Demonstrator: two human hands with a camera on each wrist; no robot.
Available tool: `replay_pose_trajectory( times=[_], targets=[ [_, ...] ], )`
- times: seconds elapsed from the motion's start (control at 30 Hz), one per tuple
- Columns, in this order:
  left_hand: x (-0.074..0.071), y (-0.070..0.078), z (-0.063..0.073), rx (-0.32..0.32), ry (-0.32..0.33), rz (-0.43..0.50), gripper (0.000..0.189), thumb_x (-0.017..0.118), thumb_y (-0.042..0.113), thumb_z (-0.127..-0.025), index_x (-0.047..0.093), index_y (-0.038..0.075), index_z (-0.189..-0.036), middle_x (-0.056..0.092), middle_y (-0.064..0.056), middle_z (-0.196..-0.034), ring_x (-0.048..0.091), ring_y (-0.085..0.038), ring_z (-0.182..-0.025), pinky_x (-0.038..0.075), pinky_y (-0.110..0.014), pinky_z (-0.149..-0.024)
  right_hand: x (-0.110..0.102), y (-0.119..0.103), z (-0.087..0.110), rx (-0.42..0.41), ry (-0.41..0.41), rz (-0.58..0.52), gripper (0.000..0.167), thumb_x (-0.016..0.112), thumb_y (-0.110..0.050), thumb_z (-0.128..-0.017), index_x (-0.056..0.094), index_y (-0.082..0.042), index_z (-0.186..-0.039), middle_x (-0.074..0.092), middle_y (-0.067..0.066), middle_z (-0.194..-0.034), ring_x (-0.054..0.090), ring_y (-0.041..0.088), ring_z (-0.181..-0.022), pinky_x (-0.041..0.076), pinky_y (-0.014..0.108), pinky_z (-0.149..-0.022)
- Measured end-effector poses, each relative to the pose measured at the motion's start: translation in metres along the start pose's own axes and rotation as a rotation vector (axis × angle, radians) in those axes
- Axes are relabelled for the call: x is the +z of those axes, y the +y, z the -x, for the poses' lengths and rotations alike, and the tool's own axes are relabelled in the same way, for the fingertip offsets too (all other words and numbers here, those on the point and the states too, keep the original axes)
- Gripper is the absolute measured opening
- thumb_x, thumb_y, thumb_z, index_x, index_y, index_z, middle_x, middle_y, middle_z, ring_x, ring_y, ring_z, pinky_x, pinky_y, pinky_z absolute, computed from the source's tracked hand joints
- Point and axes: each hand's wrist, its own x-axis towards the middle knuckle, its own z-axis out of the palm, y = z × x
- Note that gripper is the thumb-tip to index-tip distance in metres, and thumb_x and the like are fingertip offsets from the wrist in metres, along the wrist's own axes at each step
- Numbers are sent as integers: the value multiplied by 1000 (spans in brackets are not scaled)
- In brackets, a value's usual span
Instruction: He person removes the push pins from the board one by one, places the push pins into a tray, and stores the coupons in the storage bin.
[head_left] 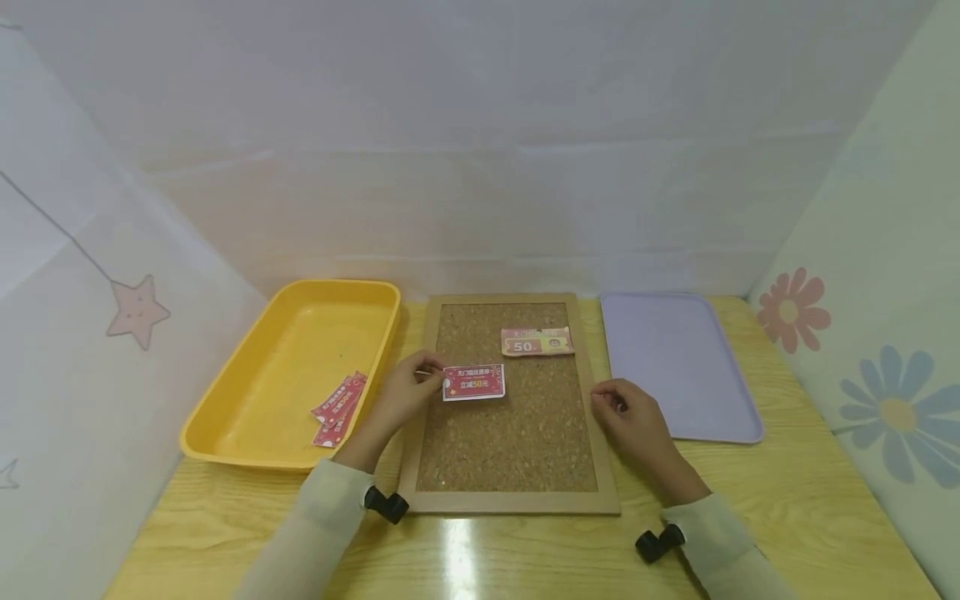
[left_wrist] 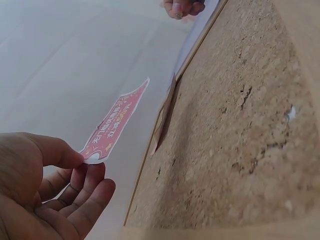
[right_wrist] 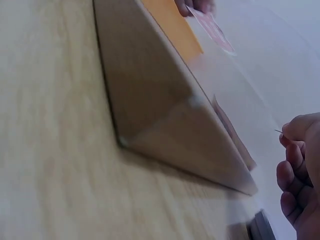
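Observation:
My left hand [head_left: 405, 392] pinches a red-and-white paper coupon [head_left: 474, 382] by its left end, thumb on top. It is held over the upper left part of a wood-framed cork board [head_left: 517, 450]. Another coupon [head_left: 537, 341], pinkish with a big 50, lies against the board near its upper right, its lower edge standing off the cork in the left wrist view. By the board's right frame is my right hand [head_left: 633, 421], fingers curled. In the right wrist view its thumb and forefinger pinch a pin [right_wrist: 278, 131], of which only the thin metal point shows.
On the left stands a yellow tray [head_left: 288, 350] with several red coupons [head_left: 341, 408] at its right side. A flat lilac tray [head_left: 675, 367] lies right of the board. White cloth walls [head_left: 480, 208] enclose the wooden table [head_left: 525, 558] at back and sides.

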Motion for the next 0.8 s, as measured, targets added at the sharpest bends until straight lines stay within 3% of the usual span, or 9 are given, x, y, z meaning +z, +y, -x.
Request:
replay_pose_trajectory(
  times=[0.33,0.5,0.7,0.8],
  targets=[
    [-32,-11,9,-70,42,-28,22,60,26,-96,61,14,-114,61,-8,-111,64,-25,-101,51,-34,-73,-20,18,-6,-62,97,80,12,65,-22,-95,68,-11,-98,60,-5,-83,54,12,-76,43,22,-68],
    [-51,-11,16,-86,80,-38,25,59,28,-96,60,12,-115,60,-8,-112,63,-25,-101,49,-33,-72,-27,21,-7,-62,112,76,11,65,-22,-95,67,-11,-98,59,-5,-82,53,11,-76,42,21,-67],
    [-75,-21,24,-115,124,-8,32,58,32,-98,57,9,-119,59,-12,-116,63,-27,-105,52,-38,-80,-29,27,-6,-58,113,95,12,66,-22,-95,67,-11,-98,58,-5,-82,53,11,-76,41,20,-66],
    [-87,-27,29,-134,146,6,36,57,34,-98,56,6,-121,58,-14,-117,64,-29,-105,53,-34,-78,-29,31,-4,-52,116,107,12,66,-21,-94,67,-10,-97,58,-4,-81,52,11,-75,40,20,-66]
  ],
)
